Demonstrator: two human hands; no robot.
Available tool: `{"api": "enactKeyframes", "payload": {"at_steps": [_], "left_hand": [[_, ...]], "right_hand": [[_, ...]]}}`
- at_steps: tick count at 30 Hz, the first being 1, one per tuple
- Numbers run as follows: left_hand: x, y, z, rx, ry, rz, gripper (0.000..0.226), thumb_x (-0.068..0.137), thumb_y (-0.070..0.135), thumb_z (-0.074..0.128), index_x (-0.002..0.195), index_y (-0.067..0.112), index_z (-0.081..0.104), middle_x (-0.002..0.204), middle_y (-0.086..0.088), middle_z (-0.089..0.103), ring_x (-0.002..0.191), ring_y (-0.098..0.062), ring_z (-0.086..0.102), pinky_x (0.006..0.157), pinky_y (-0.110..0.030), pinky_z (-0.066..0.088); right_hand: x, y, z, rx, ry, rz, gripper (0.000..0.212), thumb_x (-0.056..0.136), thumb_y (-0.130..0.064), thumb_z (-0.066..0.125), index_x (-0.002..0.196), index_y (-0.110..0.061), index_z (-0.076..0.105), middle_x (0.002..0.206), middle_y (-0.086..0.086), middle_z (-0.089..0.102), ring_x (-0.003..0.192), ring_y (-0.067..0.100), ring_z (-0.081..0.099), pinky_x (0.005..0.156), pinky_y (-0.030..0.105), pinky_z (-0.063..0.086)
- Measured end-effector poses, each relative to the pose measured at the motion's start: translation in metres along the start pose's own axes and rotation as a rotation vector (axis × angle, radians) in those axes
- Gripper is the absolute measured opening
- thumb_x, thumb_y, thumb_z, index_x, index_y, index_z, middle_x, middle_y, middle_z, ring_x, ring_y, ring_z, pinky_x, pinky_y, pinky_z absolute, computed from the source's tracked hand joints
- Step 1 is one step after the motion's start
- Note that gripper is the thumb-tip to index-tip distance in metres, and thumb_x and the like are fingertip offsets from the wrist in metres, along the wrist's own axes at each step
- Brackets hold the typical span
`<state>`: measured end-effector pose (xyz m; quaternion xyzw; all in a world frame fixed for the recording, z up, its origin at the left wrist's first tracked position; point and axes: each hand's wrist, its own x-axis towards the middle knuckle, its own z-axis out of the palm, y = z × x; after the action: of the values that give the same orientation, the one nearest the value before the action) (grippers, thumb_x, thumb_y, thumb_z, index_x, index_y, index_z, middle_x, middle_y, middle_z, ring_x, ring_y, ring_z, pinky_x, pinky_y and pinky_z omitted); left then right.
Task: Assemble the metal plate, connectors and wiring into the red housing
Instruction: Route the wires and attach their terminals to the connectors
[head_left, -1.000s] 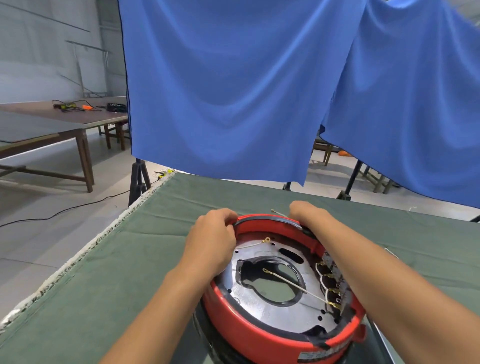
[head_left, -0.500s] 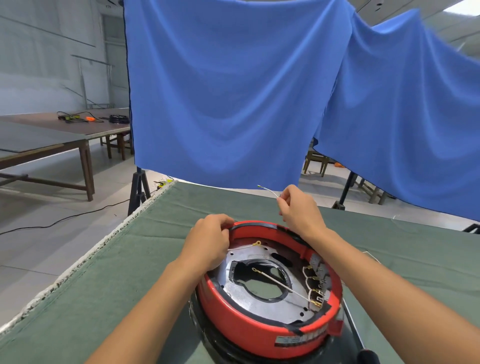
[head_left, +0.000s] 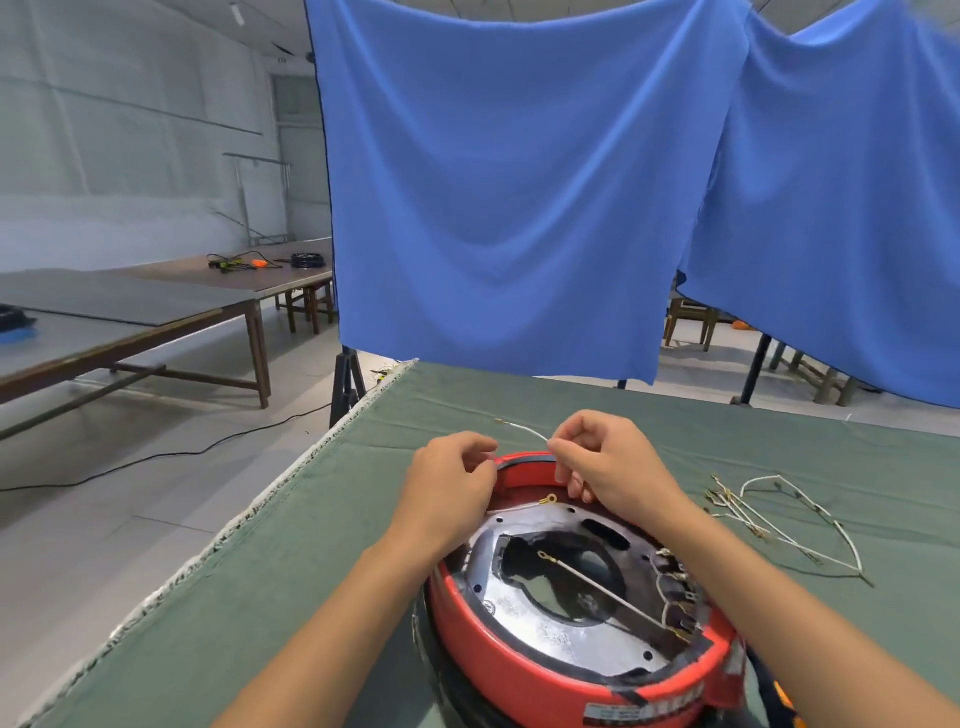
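Pinching a thin white wire (head_left: 524, 429) between thumb and forefinger, the right hand (head_left: 608, 467) hovers over the far rim of the red housing (head_left: 545, 670); the wire runs from those fingers out to the far left, ending in a small metal tip above the green-covered counter (head_left: 291, 571). The left hand (head_left: 449, 483) sits at the far-left rim of the housing with its fingers curled; they appear to pinch the end of a second wire (head_left: 524, 505), whose ring terminal lies near the far edge of the metal plate (head_left: 571, 644), though the exact contact is hard to make out.

The housing sits at the near middle of the counter, on a dark base. The shiny metal plate lies inside it, with a large round cut-out at its centre. A third wire (head_left: 597, 582) with a ring terminal crosses that opening diagonally toward the row of connectors (head_left: 675, 597) at the right inner wall of the housing.

On the counter to the right of the housing, well apart from it, lies a loose bundle of white wires (head_left: 779, 519). Blue cloth (head_left: 519, 182) hangs behind the counter, and wooden tables (head_left: 156, 312) stand at the far left.
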<state>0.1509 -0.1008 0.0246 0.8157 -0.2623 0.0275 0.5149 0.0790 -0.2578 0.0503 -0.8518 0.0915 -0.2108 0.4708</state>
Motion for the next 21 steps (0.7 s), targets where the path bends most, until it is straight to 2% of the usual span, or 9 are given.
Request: {"api": "enactKeyframes", "payload": {"at_steps": [6,11,15,17,21], "left_hand": [[0.001,0.015,-0.015,-0.074,0.05,0.033,0.026,0.08,0.004,0.056,0.073,0.024,0.071,0.078,0.01,0.072,0.081,-0.005,0.066,0.075,-0.021,0.049],[0.004,0.024,-0.023,-0.284,-0.029,-0.129,0.028,0.08,-0.004,0.049,0.066,0.007,0.071,0.083,-0.018,0.072,0.082,-0.026,0.067,0.076,-0.031,0.052],[0.003,0.027,-0.026,-0.413,-0.06,-0.191,0.024,0.087,-0.002,0.046,0.075,-0.006,0.067,0.086,-0.026,0.07,0.058,-0.007,0.065,0.056,-0.011,0.05],[0.003,0.028,-0.025,-0.427,-0.072,-0.185,0.028,0.092,0.004,0.047,0.073,-0.004,0.066,0.086,-0.025,0.07,0.055,-0.003,0.064,0.055,-0.008,0.048],[0.002,0.029,-0.025,-0.439,-0.082,-0.195,0.033,0.094,0.011,0.048,0.068,0.002,0.067,0.083,-0.017,0.072,0.064,-0.009,0.065,0.057,-0.01,0.049]], "right_hand": [[-0.004,0.009,-0.001,0.051,-0.047,0.036,0.014,0.09,-0.009,0.06,0.076,-0.01,0.058,0.052,0.001,0.063,0.04,0.012,0.048,0.04,0.02,0.037],[-0.005,0.011,0.0,0.033,-0.047,0.001,0.014,0.09,-0.009,0.061,0.076,-0.011,0.059,0.053,0.0,0.064,0.041,0.01,0.049,0.042,0.017,0.038],[-0.009,0.007,0.0,0.022,-0.006,-0.073,0.015,0.09,-0.007,0.06,0.076,-0.013,0.059,0.056,-0.003,0.065,0.045,0.005,0.054,0.044,0.013,0.039],[-0.011,0.004,0.0,-0.039,0.013,-0.128,0.016,0.09,-0.008,0.061,0.076,-0.016,0.059,0.058,-0.004,0.066,0.048,0.005,0.056,0.049,0.016,0.043],[-0.014,0.001,0.002,-0.201,0.055,-0.226,0.018,0.089,-0.012,0.062,0.076,-0.024,0.058,0.062,-0.008,0.066,0.059,0.009,0.06,0.064,0.033,0.051]]}}
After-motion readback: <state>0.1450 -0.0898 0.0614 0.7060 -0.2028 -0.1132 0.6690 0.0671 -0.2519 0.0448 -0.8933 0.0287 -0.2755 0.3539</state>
